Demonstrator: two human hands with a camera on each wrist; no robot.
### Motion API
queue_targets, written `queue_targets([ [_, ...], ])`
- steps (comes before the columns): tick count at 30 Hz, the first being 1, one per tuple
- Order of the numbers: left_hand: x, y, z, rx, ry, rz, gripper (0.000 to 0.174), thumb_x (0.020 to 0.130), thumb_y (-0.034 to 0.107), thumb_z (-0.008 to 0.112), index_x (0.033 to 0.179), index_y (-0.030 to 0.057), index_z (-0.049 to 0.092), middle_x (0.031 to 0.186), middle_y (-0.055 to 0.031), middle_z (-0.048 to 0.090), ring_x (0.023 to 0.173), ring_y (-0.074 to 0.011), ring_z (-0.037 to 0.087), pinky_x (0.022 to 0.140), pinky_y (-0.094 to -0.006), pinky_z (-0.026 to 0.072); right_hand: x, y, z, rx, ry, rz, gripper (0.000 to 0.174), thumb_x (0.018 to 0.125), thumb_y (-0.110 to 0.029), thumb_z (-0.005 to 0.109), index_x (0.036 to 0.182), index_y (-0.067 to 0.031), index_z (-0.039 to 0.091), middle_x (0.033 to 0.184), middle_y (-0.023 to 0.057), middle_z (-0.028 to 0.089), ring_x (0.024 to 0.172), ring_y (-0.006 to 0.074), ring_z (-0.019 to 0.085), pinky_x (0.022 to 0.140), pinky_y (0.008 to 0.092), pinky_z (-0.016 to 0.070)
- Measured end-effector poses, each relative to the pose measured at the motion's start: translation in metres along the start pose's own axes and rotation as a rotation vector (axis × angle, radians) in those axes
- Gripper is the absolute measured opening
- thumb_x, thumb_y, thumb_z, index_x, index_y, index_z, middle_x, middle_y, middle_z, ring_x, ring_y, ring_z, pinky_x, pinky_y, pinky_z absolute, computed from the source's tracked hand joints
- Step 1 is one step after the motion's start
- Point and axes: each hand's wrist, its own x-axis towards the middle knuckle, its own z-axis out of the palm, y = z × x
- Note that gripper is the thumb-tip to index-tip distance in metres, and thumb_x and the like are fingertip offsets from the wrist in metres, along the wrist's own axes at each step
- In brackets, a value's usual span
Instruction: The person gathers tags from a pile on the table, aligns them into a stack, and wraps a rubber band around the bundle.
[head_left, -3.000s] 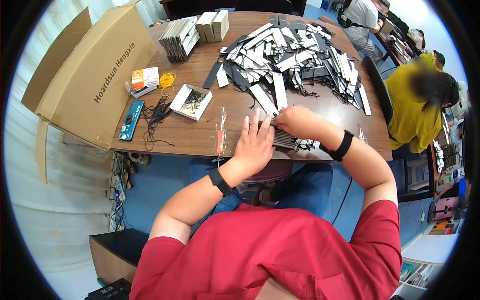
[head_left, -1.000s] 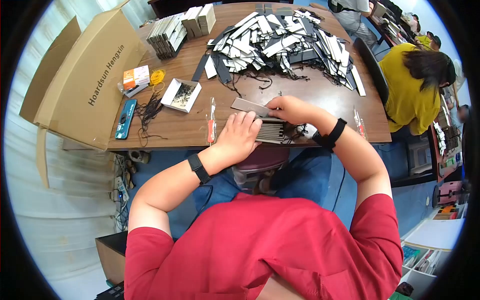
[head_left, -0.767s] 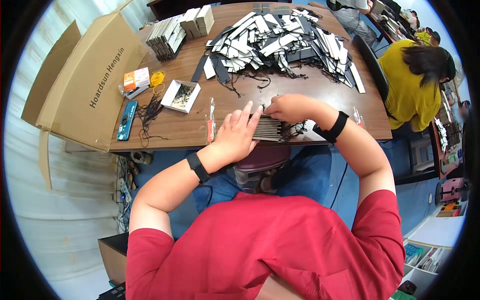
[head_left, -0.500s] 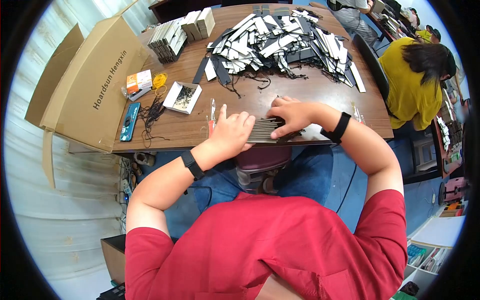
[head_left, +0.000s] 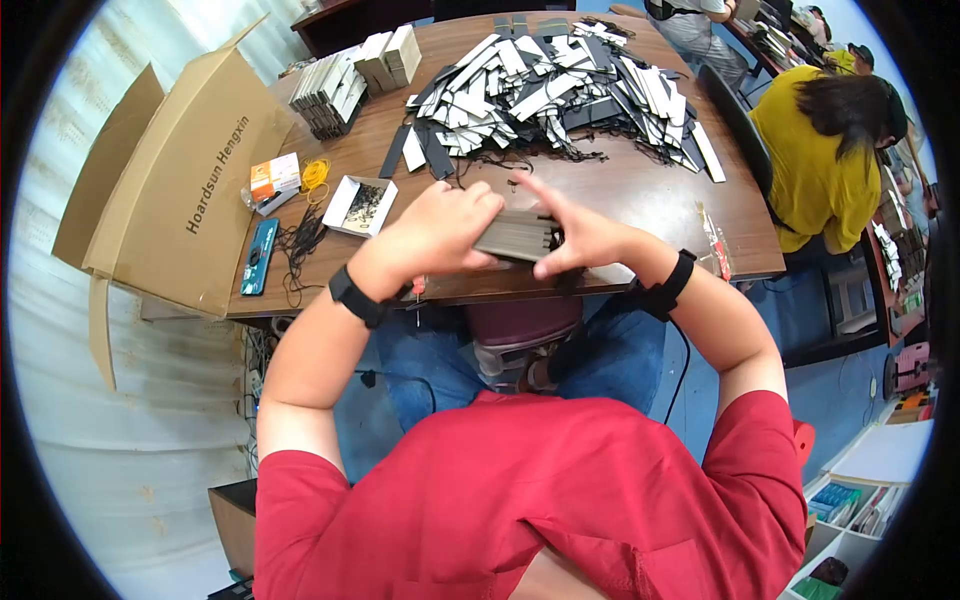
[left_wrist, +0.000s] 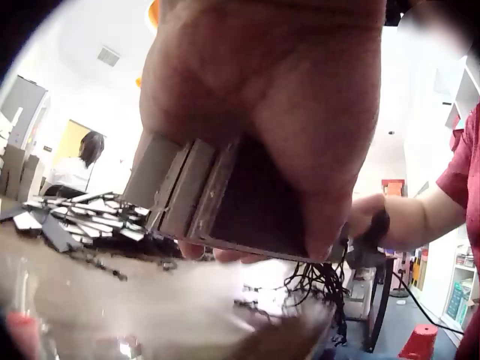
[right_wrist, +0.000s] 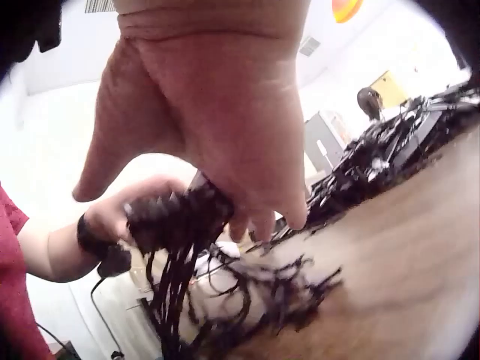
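Observation:
My left hand grips a thick stack of grey hang tags by its left end, held over the table's front edge. In the left wrist view the stack shows its layered edges between thumb and fingers. Black cords hang in a bundle from the stack's other end. Around that corded end my right hand is spread, thumb and fingers apart. The right wrist view shows its fingers stretched out close beside the stack's end.
A big heap of white and dark tags covers the table's far side. Bundled stacks stand at back left. Nearer lie a white box of small black parts, yellow rubber bands, black cords and a blue phone. A carton stands left.
Earlier the right hand handled a single tag at the row of tags by the table edge. Now the left hand has the stack lifted and turned, and the right hand's fingers are spread.

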Motion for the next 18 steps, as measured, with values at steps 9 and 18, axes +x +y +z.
queue_targets([
  [9,0.026,0.008,0.014,0.038,0.005,-0.11,0.066,0.07,0.033,0.082,0.117,0.0,0.05,0.105,-0.0162,0.056,0.093,-0.0332,0.063,0.076,-0.0415,0.0529,-0.018,-0.015,-0.042,-0.582,-0.001,0.218,0.077,0.075,-0.007,0.073,0.146,-0.0084,0.04,0.135,0.0198,0.053,0.114,0.0358,0.059,0.097,0.0399,0.0478],
  [18,0.013,0.042,0.075,0.027,-0.029,-0.457,0.089,0.077,0.04,0.074,0.148,0.0056,0.033,0.13,-0.0153,0.05,0.128,-0.0345,0.043,0.107,-0.0684,0.0277,-0.038,0.03,0.009,-0.907,0.212,0.176,0.08,0.081,-0.036,0.066,0.145,0.0023,0.035,0.145,0.0247,0.041,0.139,0.0405,0.034,0.114,0.0509,0.0268],
])
